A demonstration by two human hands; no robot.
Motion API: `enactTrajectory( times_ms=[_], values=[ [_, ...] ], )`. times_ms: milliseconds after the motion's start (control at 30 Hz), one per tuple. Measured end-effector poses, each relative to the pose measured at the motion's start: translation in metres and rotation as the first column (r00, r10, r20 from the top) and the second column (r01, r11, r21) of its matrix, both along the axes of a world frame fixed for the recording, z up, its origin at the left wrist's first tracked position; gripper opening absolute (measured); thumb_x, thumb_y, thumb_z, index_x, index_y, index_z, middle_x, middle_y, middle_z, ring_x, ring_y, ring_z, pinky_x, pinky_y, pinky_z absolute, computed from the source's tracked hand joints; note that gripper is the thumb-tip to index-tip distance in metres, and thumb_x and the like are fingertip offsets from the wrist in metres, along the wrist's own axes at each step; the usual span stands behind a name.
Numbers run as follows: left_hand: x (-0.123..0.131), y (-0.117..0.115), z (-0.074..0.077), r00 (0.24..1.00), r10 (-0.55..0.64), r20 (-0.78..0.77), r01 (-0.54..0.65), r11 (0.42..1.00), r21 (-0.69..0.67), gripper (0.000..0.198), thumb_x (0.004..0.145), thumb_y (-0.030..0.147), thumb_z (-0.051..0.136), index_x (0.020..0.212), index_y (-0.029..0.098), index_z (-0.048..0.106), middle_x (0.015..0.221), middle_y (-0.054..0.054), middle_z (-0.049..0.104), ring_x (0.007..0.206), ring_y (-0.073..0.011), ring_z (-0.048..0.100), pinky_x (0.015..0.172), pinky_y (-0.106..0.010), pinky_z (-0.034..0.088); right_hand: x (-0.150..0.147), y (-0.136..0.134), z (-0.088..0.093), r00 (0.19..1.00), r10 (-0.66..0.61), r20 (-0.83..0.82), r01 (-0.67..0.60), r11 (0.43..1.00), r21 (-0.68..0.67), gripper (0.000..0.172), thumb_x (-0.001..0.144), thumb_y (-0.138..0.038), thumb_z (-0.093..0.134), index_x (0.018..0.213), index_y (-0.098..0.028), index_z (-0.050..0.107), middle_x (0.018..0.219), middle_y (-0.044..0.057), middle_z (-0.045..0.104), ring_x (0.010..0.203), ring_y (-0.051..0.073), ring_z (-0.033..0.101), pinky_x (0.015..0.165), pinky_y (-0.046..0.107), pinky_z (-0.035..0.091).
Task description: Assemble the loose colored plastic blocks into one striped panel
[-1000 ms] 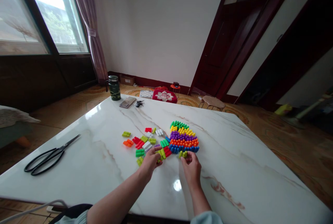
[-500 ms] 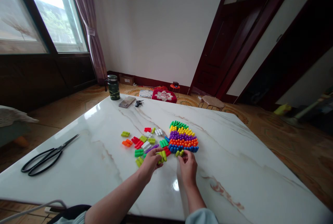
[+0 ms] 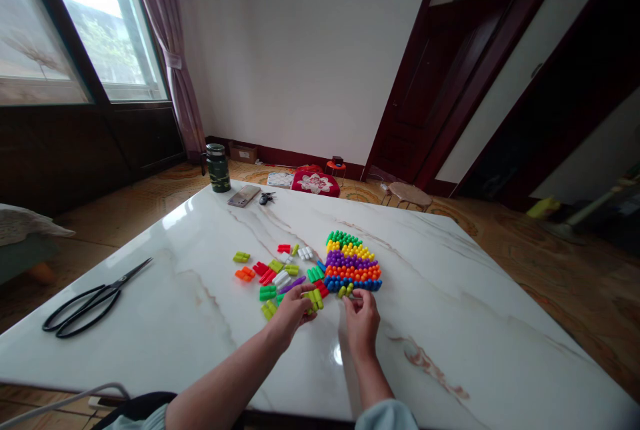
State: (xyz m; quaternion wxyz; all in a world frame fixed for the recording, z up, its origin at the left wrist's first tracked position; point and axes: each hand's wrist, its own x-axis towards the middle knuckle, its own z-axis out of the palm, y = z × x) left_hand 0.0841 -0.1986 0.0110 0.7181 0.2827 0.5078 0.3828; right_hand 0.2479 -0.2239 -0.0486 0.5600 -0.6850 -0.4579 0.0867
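Observation:
A flat panel of joined plastic pegs (image 3: pixel 353 261) lies on the white marble table (image 3: pixel 450 323), in green, yellow, purple, orange and blue rows. My right hand (image 3: pixel 361 322) pinches a yellow-green peg piece (image 3: pixel 345 291) against the panel's near blue edge. My left hand (image 3: pixel 290 313) grips another yellow-green piece (image 3: pixel 315 299) just left of it. Loose pieces (image 3: pixel 274 273) in red, green, white, orange and purple are scattered to the left of the panel.
Black scissors (image 3: pixel 90 300) lie at the table's left. A dark camouflage flask (image 3: pixel 219 167), a phone (image 3: pixel 245 196) and keys (image 3: pixel 267 198) sit at the far edge. A red cushion (image 3: pixel 316 183) and a small stool (image 3: pixel 409 195) are on the floor beyond.
My right hand has shifted slightly left along the panel's near edge with its piece. My left hand has kept its piece and barely moved.

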Motion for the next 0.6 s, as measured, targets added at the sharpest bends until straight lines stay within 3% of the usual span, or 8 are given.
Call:
enactTrajectory(
  times_ms=[67, 200, 267, 433, 600],
  values=[
    [0.000, 0.000, -0.001, 1.000, -0.016, 0.020, 0.017, 1.000, -0.003, 0.048, 0.060, -0.001, 0.051, 0.106, 0.012, 0.057, 0.071, -0.001, 0.061, 0.063, -0.0121, 0.059, 0.066, -0.028, 0.050, -0.011, -0.008, 0.004, 0.996, 0.035, -0.086, -0.037, 0.999, -0.027, 0.034, 0.076, -0.050, 0.060, 0.085, -0.017, 0.061, 0.079, 0.008, 0.065, 0.063, 0.018, 0.057, 0.063, 0.031, 0.047],
    [0.000, 0.001, -0.008, 0.995, -0.046, 0.083, 0.044, 0.999, 0.028, 0.048, 0.054, -0.001, 0.060, 0.100, 0.014, 0.059, 0.084, -0.003, 0.065, 0.073, -0.0144, 0.063, 0.071, -0.030, 0.050, -0.035, -0.019, 0.014, 0.918, 0.260, -0.300, -0.298, 0.950, -0.088, 0.043, 0.075, -0.053, 0.062, 0.093, -0.015, 0.067, 0.079, 0.008, 0.069, 0.059, 0.016, 0.058, 0.053, 0.027, 0.048],
    [0.000, 0.002, -0.013, 0.993, -0.057, 0.099, 0.052, 0.997, 0.055, 0.050, 0.051, 0.000, 0.068, 0.097, 0.014, 0.059, 0.085, -0.004, 0.067, 0.077, -0.0160, 0.064, 0.073, -0.031, 0.050, -0.041, -0.020, 0.018, 0.885, 0.324, -0.333, -0.368, 0.927, -0.077, 0.045, 0.073, -0.051, 0.065, 0.098, -0.014, 0.069, 0.084, 0.010, 0.070, 0.060, 0.016, 0.059, 0.053, 0.026, 0.049],
    [0.001, 0.002, -0.018, 0.991, -0.095, 0.094, 0.081, 0.987, 0.137, 0.053, 0.048, 0.009, 0.081, 0.095, 0.013, 0.058, 0.077, -0.004, 0.069, 0.073, -0.0175, 0.066, 0.072, -0.032, 0.051, -0.039, -0.023, 0.027, 0.900, 0.307, -0.310, -0.349, 0.933, -0.088, 0.040, 0.070, -0.045, 0.069, 0.095, -0.013, 0.071, 0.087, 0.010, 0.070, 0.062, 0.017, 0.059, 0.058, 0.029, 0.050],
    [-0.001, -0.004, -0.007, 0.972, -0.110, 0.207, 0.106, 0.994, 0.032, 0.045, 0.054, 0.017, 0.082, 0.093, 0.011, 0.060, 0.079, -0.008, 0.070, 0.071, -0.0173, 0.068, 0.072, -0.029, 0.054, -0.034, -0.031, 0.033, 0.878, 0.334, -0.344, -0.366, 0.930, -0.032, 0.049, 0.076, -0.037, 0.064, 0.120, -0.018, 0.062, 0.112, 0.012, 0.064, 0.080, 0.019, 0.062, 0.062, 0.027, 0.053]
  ],
)
